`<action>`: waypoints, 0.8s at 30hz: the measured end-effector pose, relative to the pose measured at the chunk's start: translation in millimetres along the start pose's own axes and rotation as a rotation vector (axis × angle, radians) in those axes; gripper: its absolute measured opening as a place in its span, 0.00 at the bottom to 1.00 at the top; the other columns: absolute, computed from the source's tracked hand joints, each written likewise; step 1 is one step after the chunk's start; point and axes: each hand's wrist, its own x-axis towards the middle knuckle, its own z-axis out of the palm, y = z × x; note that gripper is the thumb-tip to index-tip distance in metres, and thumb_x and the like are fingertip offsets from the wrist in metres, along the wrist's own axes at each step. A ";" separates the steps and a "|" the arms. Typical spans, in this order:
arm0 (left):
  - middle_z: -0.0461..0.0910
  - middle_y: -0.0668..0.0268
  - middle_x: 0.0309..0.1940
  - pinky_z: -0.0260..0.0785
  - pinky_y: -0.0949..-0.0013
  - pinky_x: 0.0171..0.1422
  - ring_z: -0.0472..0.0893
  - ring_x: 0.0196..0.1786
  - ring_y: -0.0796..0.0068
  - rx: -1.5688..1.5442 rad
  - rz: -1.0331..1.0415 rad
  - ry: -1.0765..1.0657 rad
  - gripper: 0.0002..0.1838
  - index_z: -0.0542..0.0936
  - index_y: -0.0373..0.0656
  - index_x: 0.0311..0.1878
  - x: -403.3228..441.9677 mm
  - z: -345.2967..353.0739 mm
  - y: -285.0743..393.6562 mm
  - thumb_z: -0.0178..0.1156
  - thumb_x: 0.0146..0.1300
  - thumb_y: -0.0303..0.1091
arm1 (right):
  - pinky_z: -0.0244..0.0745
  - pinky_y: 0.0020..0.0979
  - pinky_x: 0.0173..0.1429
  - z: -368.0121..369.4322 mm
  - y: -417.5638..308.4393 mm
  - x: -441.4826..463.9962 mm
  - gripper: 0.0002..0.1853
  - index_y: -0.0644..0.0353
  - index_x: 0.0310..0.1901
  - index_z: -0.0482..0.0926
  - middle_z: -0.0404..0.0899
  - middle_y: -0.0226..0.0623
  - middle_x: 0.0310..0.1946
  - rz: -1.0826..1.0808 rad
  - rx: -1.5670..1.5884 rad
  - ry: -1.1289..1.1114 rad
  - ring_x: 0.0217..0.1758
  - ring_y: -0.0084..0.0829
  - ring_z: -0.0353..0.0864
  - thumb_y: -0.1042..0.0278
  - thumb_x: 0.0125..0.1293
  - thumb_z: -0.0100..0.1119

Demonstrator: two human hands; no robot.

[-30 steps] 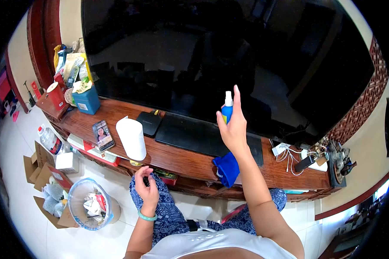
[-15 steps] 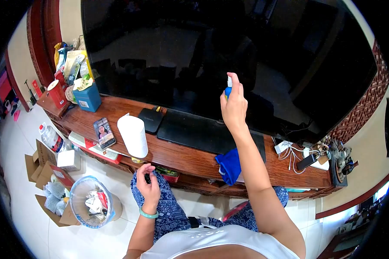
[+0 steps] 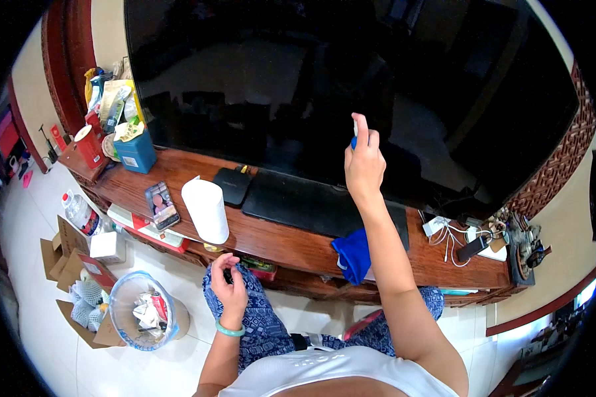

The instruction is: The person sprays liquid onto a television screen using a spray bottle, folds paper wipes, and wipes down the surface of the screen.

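My right hand (image 3: 365, 162) is raised in front of the dark television screen (image 3: 265, 79), wrapped round a small blue spray bottle (image 3: 353, 142). Its index finger lies at the white top, and most of the bottle is hidden behind the fingers. Over my left knee, my left hand (image 3: 229, 286) hangs with loosely curled fingers and holds nothing; a green bangle circles the wrist. A white paper roll (image 3: 205, 210) stands on the wooden cabinet (image 3: 278, 239) beyond that hand. Below my right forearm, a blue cloth (image 3: 353, 257) lies at the cabinet's front edge.
A phone (image 3: 161, 206), a blue box (image 3: 136, 151) and a red canister (image 3: 89, 147) are on the cabinet's left part. White cables and a black adapter (image 3: 473, 248) lie at the right. A lined bin (image 3: 181, 317) and cardboard boxes (image 3: 63, 268) stand on the floor.
My right hand has moved up and slightly right with the spray bottle, turning so its fingers cover more of it. Its index finger has bent onto the top. My left hand has barely moved.
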 end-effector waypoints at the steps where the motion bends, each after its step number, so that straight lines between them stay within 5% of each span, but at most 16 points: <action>1: 0.78 0.59 0.38 0.69 0.70 0.48 0.78 0.40 0.70 0.001 -0.004 0.004 0.17 0.75 0.35 0.49 0.6 0.3 -0.2 0.49 0.57 0.14 | 0.79 0.43 0.32 -1.2 -1.3 -1.5 0.34 0.45 0.65 0.63 0.73 0.46 0.42 -0.006 0.004 0.004 0.31 0.48 0.80 0.80 0.55 0.58; 8: 0.79 0.60 0.37 0.70 0.69 0.48 0.78 0.40 0.69 0.015 0.025 -0.010 0.18 0.76 0.36 0.48 3.0 -0.6 3.3 0.49 0.53 0.12 | 0.80 0.42 0.33 -3.9 -22.6 8.0 0.40 0.41 0.68 0.61 0.72 0.43 0.42 -0.130 0.095 -0.008 0.30 0.46 0.80 0.80 0.53 0.60; 15: 0.79 0.60 0.36 0.70 0.69 0.48 0.78 0.39 0.69 -0.004 0.020 0.020 0.18 0.76 0.36 0.47 3.4 -1.9 2.8 0.50 0.53 0.13 | 0.79 0.43 0.29 5.0 -104.2 106.8 0.35 0.42 0.66 0.62 0.71 0.44 0.36 -0.416 0.119 0.093 0.27 0.45 0.80 0.79 0.56 0.55; 24: 0.79 0.60 0.37 0.70 0.70 0.48 0.78 0.39 0.70 -0.113 -0.055 0.043 0.18 0.75 0.36 0.48 3.5 -10.0 0.7 0.49 0.53 0.13 | 0.79 0.47 0.35 23.5 -142.5 144.6 0.33 0.45 0.65 0.61 0.74 0.50 0.39 -0.319 0.062 -0.050 0.31 0.53 0.81 0.79 0.58 0.55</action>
